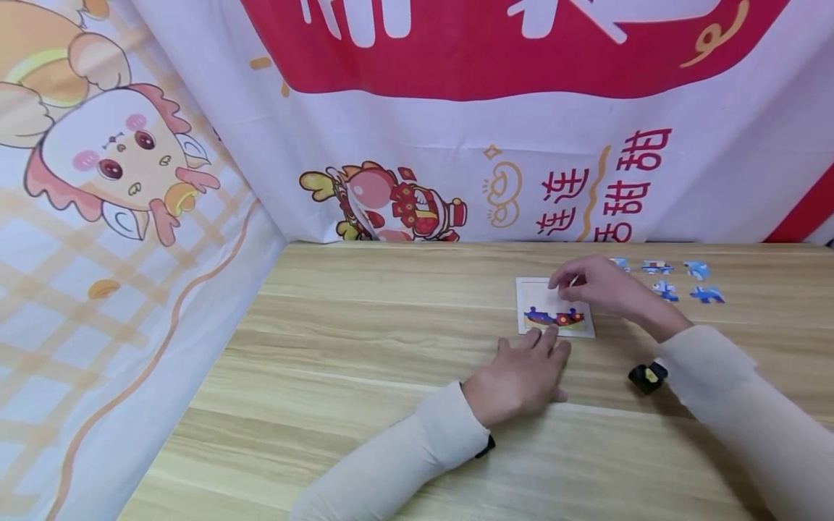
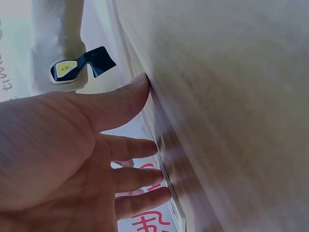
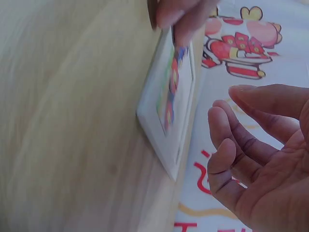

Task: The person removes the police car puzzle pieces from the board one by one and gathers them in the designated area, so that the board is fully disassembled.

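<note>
A small white puzzle tray (image 1: 520,318) lies on the table, with joined puzzle pieces (image 1: 554,318) in blue, red and yellow along its near side. My left hand (image 1: 524,373) is stretched out flat, its fingertips right at the tray's near edge and the thumb at the tabletop. Over the tray's far right part is my right hand (image 1: 602,286). In the right wrist view its fingers (image 3: 222,162) are loosely bent, and nothing shows between thumb and fingertips. Several loose blue puzzle pieces (image 1: 707,294) lie to the right, partly behind the right hand.
The wood-grain table (image 1: 365,311) meets a printed cloth (image 1: 495,166) hanging at its back. Another printed cloth (image 1: 215,195) runs down the left side. A black wrist device (image 1: 648,377) sits at the right sleeve.
</note>
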`<state>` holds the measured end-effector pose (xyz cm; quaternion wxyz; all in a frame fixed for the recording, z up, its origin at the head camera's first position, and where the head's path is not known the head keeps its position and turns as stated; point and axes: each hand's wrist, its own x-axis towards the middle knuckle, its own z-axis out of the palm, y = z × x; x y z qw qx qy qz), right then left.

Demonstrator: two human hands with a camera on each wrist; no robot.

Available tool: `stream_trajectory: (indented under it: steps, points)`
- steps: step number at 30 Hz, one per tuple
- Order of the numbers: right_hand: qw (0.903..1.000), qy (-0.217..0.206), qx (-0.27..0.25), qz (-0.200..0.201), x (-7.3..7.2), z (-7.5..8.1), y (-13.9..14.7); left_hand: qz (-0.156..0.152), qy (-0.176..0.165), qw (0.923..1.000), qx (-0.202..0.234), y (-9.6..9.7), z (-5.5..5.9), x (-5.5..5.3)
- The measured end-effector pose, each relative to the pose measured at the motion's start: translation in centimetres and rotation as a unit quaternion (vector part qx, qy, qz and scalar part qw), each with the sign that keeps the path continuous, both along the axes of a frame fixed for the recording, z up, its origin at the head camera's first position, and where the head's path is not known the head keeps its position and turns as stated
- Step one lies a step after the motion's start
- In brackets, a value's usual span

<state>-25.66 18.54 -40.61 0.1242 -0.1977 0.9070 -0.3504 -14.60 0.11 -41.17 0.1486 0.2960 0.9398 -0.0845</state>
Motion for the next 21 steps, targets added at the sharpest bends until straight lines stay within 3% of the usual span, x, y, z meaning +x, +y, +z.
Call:
stream_trajectory:
  steps: [11,21]
  points:
    - [0.9986,-0.028,-0.032,0.032,0.0,-0.9,-2.5,-0.003,0.016,0.9998,-0.01,0.1,0.0,0.1]
    - [0.9981,-0.043,-0.03,0.031,-0.4,-1.7,-3.3,0.0,0.009,0.9999,-0.011,0.3,-0.2,0.0]
